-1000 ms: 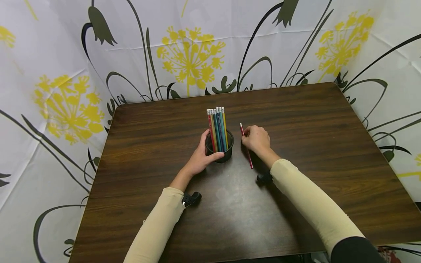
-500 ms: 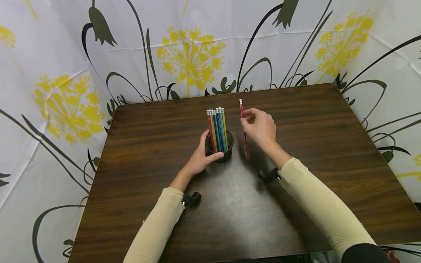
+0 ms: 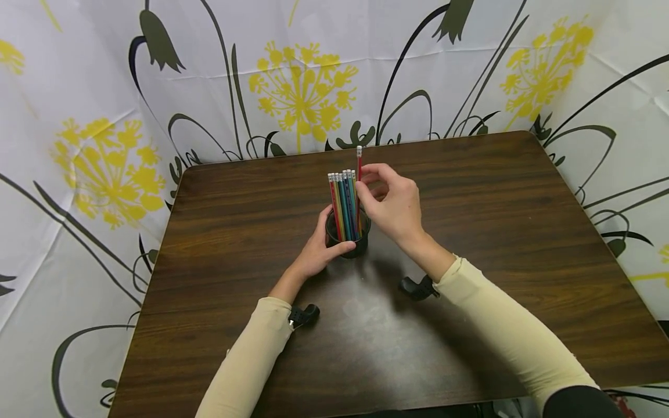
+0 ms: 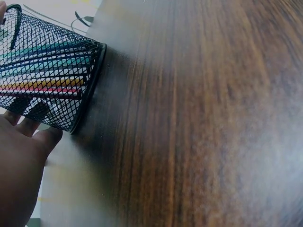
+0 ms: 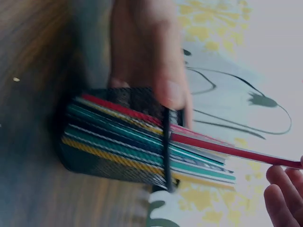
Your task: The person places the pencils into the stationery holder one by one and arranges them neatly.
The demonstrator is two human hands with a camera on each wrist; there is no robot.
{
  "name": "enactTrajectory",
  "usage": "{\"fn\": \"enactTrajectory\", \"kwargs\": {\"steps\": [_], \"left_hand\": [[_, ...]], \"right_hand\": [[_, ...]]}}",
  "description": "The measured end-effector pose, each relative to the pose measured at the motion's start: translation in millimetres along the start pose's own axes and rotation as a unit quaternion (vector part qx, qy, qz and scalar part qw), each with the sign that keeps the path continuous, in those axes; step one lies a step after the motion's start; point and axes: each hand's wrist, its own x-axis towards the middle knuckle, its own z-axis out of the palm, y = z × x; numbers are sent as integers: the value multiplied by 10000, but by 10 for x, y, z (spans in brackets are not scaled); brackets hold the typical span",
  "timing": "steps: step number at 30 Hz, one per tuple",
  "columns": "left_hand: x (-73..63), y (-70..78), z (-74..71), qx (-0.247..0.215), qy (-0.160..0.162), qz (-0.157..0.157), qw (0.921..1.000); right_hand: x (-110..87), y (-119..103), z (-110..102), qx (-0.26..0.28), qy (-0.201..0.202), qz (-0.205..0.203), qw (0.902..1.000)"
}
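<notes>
My left hand [image 3: 316, 249] holds a black mesh pencil cup [image 3: 360, 249] on the table, fingers round the far side and thumb across the front near the rim. A bunch of pencils [image 3: 344, 206], red, yellow, green and blue, leans in the cup with the eraser ends up. My right hand [image 3: 394, 200] pinches a red pencil [image 3: 359, 159] near its upper part, eraser up, beside the bunch. In the right wrist view the lower end of this red pencil [image 5: 236, 152] is right at the cup's rim. Through the mesh in the left wrist view, pencils [image 4: 57, 82] reach the cup's bottom.
The dark wood table [image 3: 235, 215] extends around the cup on all sides. A white cloth [image 3: 209, 58] with yellow and dark green plant prints hangs behind its far edge. A black wrist device [image 3: 304, 315] sits on the left wrist, another [image 3: 418, 287] on the right.
My right hand has lifted the red pencil off the table, stood it more upright and carried it left to the cup. The left hand and cup have stayed in place.
</notes>
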Motion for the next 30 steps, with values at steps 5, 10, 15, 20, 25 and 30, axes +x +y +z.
{"fn": "enactTrajectory", "kwargs": {"steps": [5,10,15,20,25,30], "left_hand": [[13,-64,-3,4,-4,30,10000],[78,-328,0,33,122,247,9996],[85,-388,2,75,148,211,9996],[96,-388,-14,112,129,152,9997],[105,-386,-13,62,74,196,9998],[103,-383,-8,84,132,284,9995]], "right_hand": [[-108,38,133,-204,-388,74,9990],[-178,94,231,-445,-689,249,9963],[-233,175,305,-635,-889,539,9926],[-265,249,365,-794,-1014,722,9890],[-267,276,402,-1028,-942,730,9875],[-242,269,430,-1246,-889,770,9852]]}}
